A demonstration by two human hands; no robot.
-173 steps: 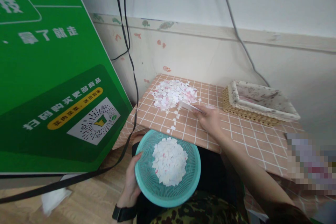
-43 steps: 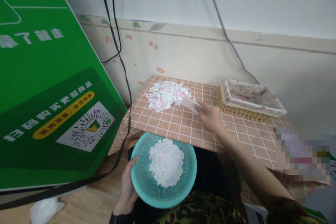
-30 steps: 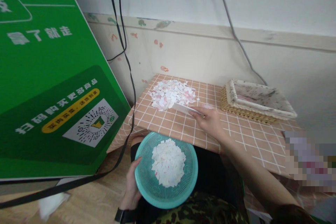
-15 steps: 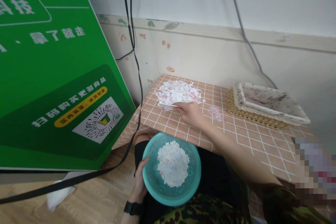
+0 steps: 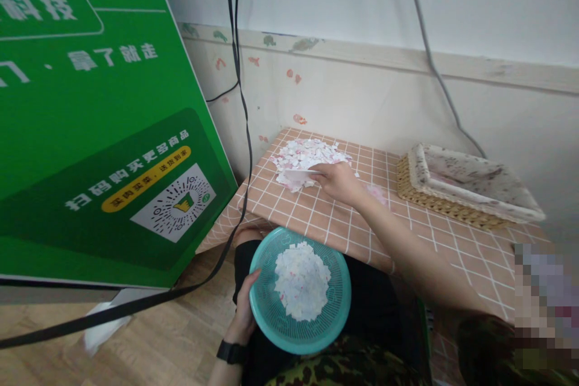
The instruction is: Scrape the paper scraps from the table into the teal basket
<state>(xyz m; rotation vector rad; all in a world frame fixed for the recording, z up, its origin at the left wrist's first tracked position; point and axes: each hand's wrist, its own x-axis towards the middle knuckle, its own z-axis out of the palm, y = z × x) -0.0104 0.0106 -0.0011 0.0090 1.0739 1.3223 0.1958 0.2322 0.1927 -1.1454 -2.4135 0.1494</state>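
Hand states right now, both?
Left hand: closed on the teal basket at its rim.
Right hand: closed, holding a flat white piece at the paper scraps.

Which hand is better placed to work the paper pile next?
Probably the right hand: it holds a flat white piece at the paper pile, while the left hand grips the teal basket.

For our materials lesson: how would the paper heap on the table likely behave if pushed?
The heap would probably spread rather than slide as one, being visibly loose. It is likely light for its size, since it looks like thin paper. A strong push might spill some over the table's rimless near edge.
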